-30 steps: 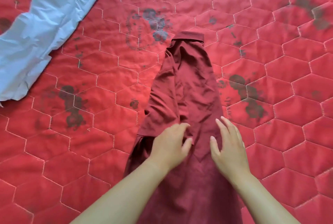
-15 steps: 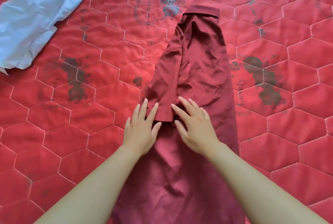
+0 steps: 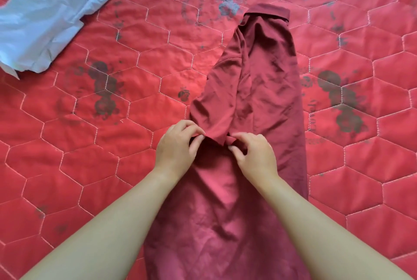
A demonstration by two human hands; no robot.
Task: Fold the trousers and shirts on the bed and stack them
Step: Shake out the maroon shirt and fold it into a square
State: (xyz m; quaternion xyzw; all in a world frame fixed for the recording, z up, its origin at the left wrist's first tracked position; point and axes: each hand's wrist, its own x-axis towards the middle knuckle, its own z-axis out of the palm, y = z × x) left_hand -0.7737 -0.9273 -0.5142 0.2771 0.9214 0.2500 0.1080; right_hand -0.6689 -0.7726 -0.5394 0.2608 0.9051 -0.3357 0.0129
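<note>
Both hem corners of the sleeve (image 3: 216, 99) are pinched, by my left hand (image 3: 178, 146) and right hand (image 3: 256, 156); I'd draw it taut and lay it flat along the shirt (image 3: 270, 81).

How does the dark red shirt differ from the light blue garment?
The dark red shirt lies central, folded narrow; the light blue garment lies crumpled at far left, cut by the frame. The left hand and right hand pinch the shirt; nothing touches the blue garment. Both lie on the red quilt.
</note>
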